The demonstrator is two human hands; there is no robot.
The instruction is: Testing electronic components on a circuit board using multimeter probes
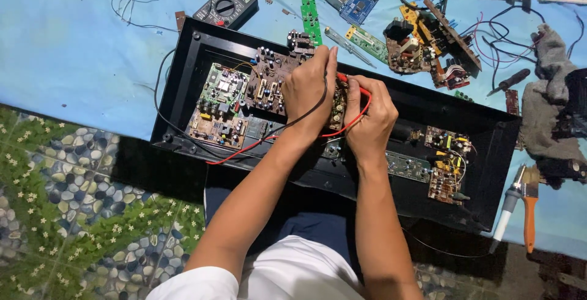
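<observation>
A long black case lies open across a blue sheet, with several circuit boards fixed inside: a green and brown board at its left end, a brown board next to it, and small boards at the right end. A dark meter with a round dial and a small grey screen sits on the sheet above the case, beside a narrow green board and a blue board. At the right edge lie a grey rag, and a brush with an orange handle.

Both forearms reach up from the bottom edge. The left hand is curled, fingers pressed together around a black probe lead, tip down on the brown board. The right hand, touching the left, pinches a red probe lead over a small board between them
</observation>
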